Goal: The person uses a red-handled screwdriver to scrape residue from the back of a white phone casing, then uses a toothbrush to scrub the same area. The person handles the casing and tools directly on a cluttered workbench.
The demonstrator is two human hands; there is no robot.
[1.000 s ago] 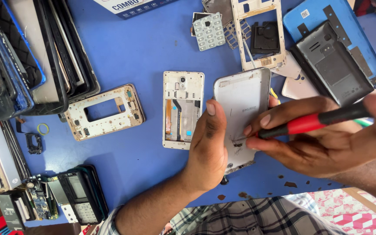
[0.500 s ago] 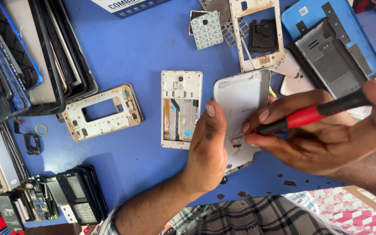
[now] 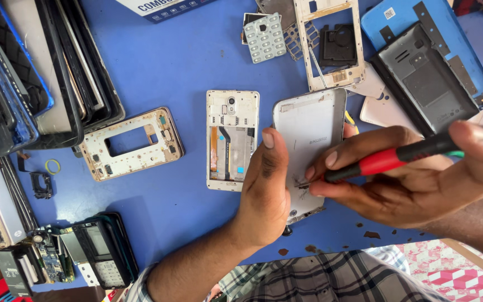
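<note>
My left hand (image 3: 264, 187) holds a white phone back cover (image 3: 310, 131) by its left edge, thumb pointing up along it. My right hand (image 3: 415, 173) grips a screwdriver (image 3: 387, 160) with a red and black handle, its tip touching the lower part of the cover. The cover lies tilted on the blue table (image 3: 185, 72). Just left of my left hand lies an opened white phone frame (image 3: 231, 140) showing an orange flex cable.
A gold middle frame (image 3: 132, 144) lies to the left. Stacked screens and frames (image 3: 46, 72) fill the far left. A keypad (image 3: 264, 36), a white frame (image 3: 334, 45) and a blue cover with a grey panel (image 3: 429, 64) lie at the top.
My right hand with the screwdriver has shifted slightly down and left across the cover. My left hand stays on the cover's edge.
</note>
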